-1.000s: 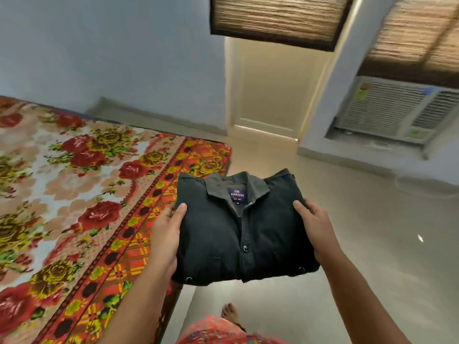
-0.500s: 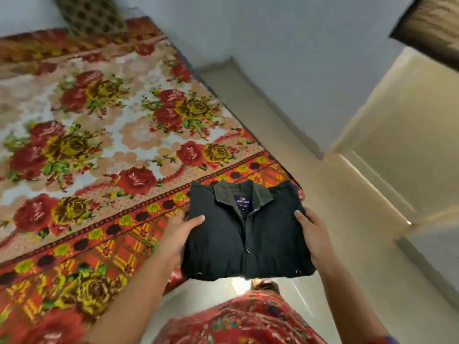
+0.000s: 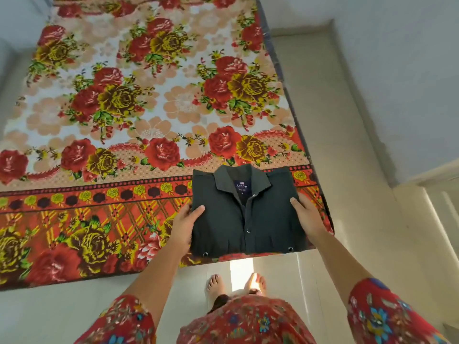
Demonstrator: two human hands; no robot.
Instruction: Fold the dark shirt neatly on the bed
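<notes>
Gripping folded dark shirt (image 3: pixel 246 217) by both side edges with left hand (image 3: pixel 185 227) and right hand (image 3: pixel 308 217), at near right corner of bed (image 3: pixel 149 108); soft, light, likely to sag open; best supported underneath

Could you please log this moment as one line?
dark shirt: folded; left hand: grips left edge; right hand: grips right edge; over bed corner

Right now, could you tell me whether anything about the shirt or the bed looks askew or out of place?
Nothing stands out. The dark shirt is a tidy rectangle, collar flat, front buttoned, square to the near right corner of the bed, close to its edge. The left hand and right hand grip its sides.
</notes>
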